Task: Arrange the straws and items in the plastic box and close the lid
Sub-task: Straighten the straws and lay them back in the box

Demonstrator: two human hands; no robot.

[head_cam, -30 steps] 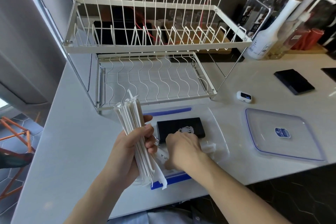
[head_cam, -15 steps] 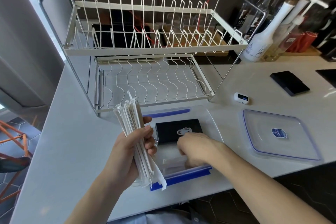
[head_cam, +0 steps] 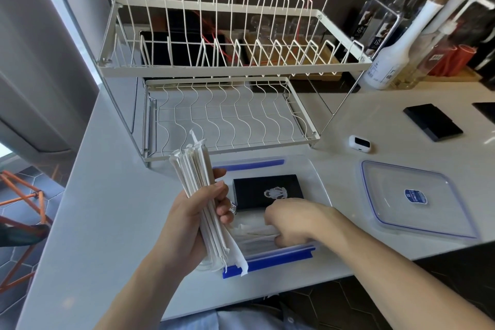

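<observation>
Most of the straws (head_cam: 199, 193) are staying bunched in my left hand (head_cam: 187, 225), fingers clamped round them, while my right hand (head_cam: 292, 222) is gripping a few inside the plastic box (head_cam: 316, 182) near the table's front edge beside the black card box (head_cam: 267, 191), and the lid (head_cam: 412, 198) is lying off to its right, not yet closed.

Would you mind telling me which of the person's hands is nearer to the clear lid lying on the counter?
Right. The right hand is inside the plastic box, just left of the lid. The left hand, gripping the straw bundle, is beyond the box's far-left side.
</observation>
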